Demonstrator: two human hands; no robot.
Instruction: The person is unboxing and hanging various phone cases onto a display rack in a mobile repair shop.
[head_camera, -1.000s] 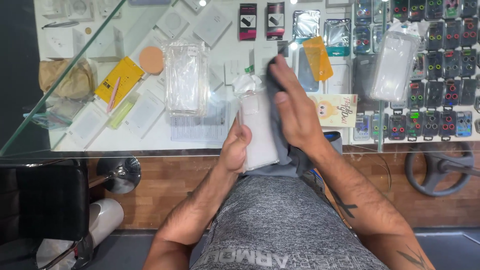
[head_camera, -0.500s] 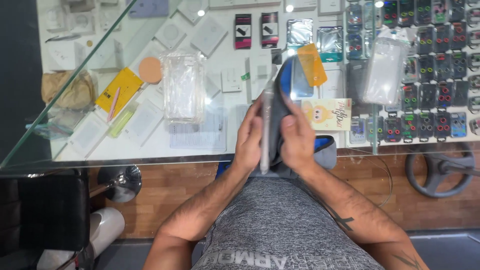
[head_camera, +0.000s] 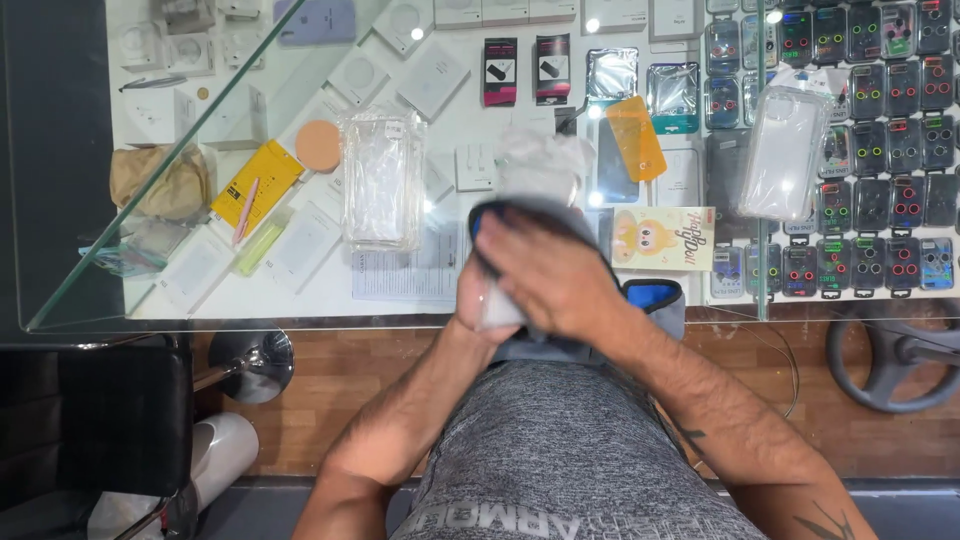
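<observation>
Head view: a flat phone-like item (head_camera: 497, 305), largely hidden, sits between both hands above the near edge of the glass counter (head_camera: 300, 300). Right hand (head_camera: 555, 275) lies spread over a grey cloth (head_camera: 530, 215), pressing it flat onto the item. Left hand (head_camera: 472, 300) is curled around the item's lower left edge, gripping it from beneath. Just beside the left hand, a stack of clear cases (head_camera: 381, 180) stands on the glass; a printed sheet (head_camera: 405, 275) lies between them. An orange case (head_camera: 636, 137) lies beyond the right hand. Bare glass remains along the near edge at left.
</observation>
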